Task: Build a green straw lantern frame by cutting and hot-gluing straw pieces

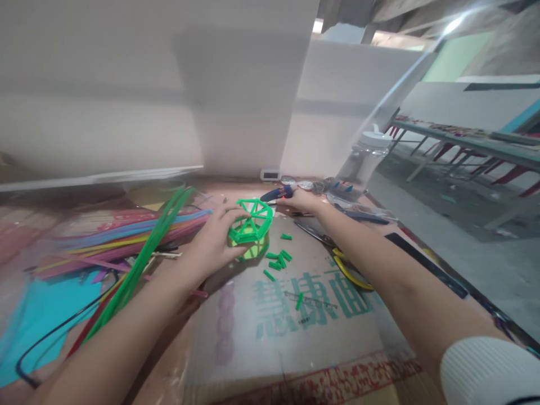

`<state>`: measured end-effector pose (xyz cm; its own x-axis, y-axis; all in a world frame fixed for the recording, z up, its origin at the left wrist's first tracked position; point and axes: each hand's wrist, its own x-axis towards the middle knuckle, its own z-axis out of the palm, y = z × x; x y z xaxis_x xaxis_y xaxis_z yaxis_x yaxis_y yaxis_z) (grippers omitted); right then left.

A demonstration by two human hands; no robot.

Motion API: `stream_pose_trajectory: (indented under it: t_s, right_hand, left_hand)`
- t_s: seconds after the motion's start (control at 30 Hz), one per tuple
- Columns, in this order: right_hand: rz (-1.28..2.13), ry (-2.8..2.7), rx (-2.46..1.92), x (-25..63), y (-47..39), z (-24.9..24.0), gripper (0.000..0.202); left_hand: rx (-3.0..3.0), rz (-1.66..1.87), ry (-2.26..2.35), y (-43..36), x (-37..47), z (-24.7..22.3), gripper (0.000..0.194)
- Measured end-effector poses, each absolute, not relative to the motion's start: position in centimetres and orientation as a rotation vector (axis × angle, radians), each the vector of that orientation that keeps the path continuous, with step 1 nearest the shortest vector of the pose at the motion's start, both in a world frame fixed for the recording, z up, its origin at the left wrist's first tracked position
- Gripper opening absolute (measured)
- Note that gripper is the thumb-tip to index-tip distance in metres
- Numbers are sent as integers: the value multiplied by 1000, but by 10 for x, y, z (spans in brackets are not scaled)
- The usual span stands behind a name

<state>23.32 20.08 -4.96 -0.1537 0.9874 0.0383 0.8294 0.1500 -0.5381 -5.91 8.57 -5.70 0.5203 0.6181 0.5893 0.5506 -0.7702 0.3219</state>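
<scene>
My left hand is closed around the side of a green wheel-like frame with spokes and a yellow-green lower part. At the back of the table, my right hand has its fingers round a dark blue tool with a small red light, probably a glue gun. The tool's tip points left, just behind the green frame. Several short green pieces lie on the printed cardboard sheet in front of the frame.
Long green strips and other coloured strips lie at the left, beside blue paper. Yellow-handled scissors and a black ruler are at the right. A clear bottle stands at the back right. A white digital display sits by the wall.
</scene>
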Motion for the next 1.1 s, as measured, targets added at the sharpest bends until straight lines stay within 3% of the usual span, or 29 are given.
stream_pose_trajectory:
  t_s: [0.23, 0.33, 0.4, 0.53, 0.7, 0.93, 1.1]
  right_hand:
    - [380, -2013, -1720, 265, 164, -31, 54]
    - [185, -1982, -1602, 283, 113, -20, 35]
    - [303, -2146, -1456, 286, 72, -16, 21]
    - [722, -2623, -998, 267, 7, -24, 24]
    - [551, -2765, -954, 241, -17, -51, 21]
    - [696, -2233, -1184, 222, -13, -43, 11]
    - [806, -1821, -1059, 190, 13, -23, 5]
  left_hand:
    - [2690, 913, 959, 88, -71, -48, 59]
    - [2697, 869, 940, 88, -75, -42, 64]
    - [2696, 868, 947, 88, -75, -39, 66]
    - [2675, 867, 982, 85, -72, -40, 63]
    - [2652, 927, 1086, 73, -63, -38, 67]
    - [2820, 1129, 1094, 63, -46, -34, 24]
    - [2847, 1157, 988, 64, -45, -36, 12]
